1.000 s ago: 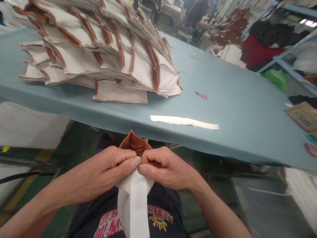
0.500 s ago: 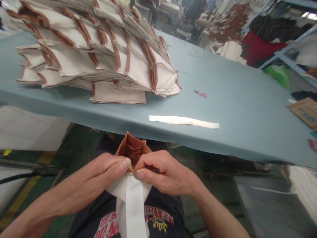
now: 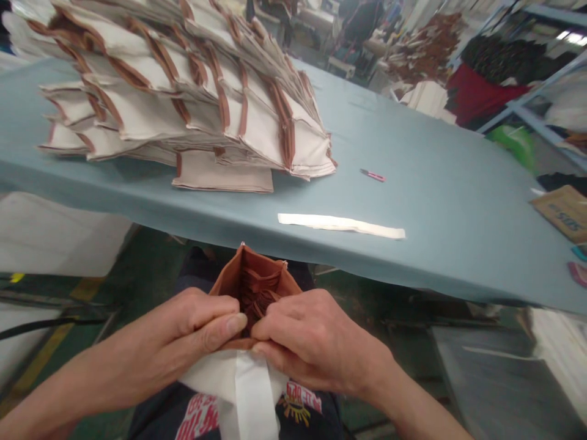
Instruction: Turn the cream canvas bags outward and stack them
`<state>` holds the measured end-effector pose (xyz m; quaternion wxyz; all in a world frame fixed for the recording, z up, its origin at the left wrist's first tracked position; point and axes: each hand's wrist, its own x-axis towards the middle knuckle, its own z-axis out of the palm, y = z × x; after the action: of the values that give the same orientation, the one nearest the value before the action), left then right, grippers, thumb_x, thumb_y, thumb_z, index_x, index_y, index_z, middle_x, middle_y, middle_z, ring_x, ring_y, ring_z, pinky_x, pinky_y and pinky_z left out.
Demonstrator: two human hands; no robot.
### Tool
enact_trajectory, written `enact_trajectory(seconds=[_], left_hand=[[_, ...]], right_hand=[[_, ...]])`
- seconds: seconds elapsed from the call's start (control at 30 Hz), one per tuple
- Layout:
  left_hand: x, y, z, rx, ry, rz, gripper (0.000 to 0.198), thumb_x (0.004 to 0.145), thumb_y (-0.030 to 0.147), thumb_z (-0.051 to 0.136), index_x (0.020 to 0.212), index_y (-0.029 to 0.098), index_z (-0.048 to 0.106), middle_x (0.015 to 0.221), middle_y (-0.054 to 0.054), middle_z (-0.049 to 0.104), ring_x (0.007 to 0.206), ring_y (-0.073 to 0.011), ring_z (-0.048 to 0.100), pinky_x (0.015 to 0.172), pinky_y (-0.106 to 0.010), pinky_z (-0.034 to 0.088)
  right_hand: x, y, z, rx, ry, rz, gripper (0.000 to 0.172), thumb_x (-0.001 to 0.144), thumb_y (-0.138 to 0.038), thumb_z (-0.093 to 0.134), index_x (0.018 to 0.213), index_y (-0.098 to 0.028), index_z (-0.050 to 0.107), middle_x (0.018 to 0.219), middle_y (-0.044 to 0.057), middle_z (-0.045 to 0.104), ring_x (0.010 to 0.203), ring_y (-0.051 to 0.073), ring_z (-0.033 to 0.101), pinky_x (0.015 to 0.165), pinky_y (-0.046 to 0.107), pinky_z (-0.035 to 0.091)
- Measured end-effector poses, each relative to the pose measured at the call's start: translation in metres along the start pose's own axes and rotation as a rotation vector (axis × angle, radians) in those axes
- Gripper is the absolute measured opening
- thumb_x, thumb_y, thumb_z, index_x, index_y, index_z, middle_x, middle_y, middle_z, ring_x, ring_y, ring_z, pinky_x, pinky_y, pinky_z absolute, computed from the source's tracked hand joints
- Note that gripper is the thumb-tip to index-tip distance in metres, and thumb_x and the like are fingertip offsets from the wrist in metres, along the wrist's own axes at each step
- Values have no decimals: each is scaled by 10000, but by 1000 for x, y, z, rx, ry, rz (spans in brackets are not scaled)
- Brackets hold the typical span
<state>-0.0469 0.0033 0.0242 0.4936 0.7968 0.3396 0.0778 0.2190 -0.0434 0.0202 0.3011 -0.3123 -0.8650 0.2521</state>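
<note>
Above my lap I hold a cream fabric bag (image 3: pixel 208 374) with brown lining (image 3: pixel 229 272). Its mouth gapes toward the table, showing creased brown cloth inside. My left hand (image 3: pixel 197 327) pinches the near rim on the left, thumb on top. Close beside it, my right hand (image 3: pixel 316 336) grips the same rim, its fingers curled over the brown edge. A white strap (image 3: pixel 254 391) hangs from that edge between the hands, toward my body. Parts of the bag under both hands are hidden.
A large pile of cream and brown sewn pieces (image 3: pixel 192 104) covers the left of the blue-grey table (image 3: pixel 440 201). A white strip (image 3: pixel 342 225) lies near the front edge, with pink thread snips (image 3: pixel 373 175) beyond it. At right are a cardboard piece (image 3: pixel 564 211) and shelving (image 3: pixel 518 107).
The bag's mouth has opened wider, and more brown lining shows. Both hands have moved slightly down toward my body, and my right hand has turned with its fingers curled further over the rim.
</note>
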Motion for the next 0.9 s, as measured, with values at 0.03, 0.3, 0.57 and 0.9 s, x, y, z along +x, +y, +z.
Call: enact_trajectory(seconds=[0.03, 0.3, 0.57, 0.9], left_hand=[[-4, -2, 4, 35, 18, 19, 574, 1211, 555, 448, 737, 243, 537, 677, 64, 553, 600, -127, 538, 564, -231, 425], [-13, -16, 22, 239, 320, 494, 408, 1257, 270, 424, 863, 259, 529, 719, 66, 590, 596, -146, 526, 614, -327, 373], [-17, -34, 37, 222, 323, 453, 434, 1242, 265, 419, 814, 258, 491, 670, 72, 541, 542, -141, 491, 565, -346, 312], [-21, 17, 12, 128, 130, 417, 507, 1293, 451, 386, 848, 253, 524, 729, 85, 639, 618, -121, 561, 636, -304, 391]], right_hand=[[-1, -1, -1, 20, -14, 4, 442, 1271, -356, 459, 933, -196, 696, 810, 9, 768, 664, 125, 645, 637, 293, 402], [6, 1, 2, 466, -91, 128, 392, 1231, -434, 572, 963, -199, 734, 859, 25, 804, 727, 123, 714, 684, 223, 486], [4, -4, 14, 100, -97, 35, 383, 1244, -344, 496, 960, -202, 711, 823, 31, 766, 728, 147, 690, 724, 274, 468], [-4, -23, 11, -55, 3, -46, 501, 1270, -486, 490, 898, -220, 695, 714, -6, 685, 605, 151, 534, 677, 319, 451]])
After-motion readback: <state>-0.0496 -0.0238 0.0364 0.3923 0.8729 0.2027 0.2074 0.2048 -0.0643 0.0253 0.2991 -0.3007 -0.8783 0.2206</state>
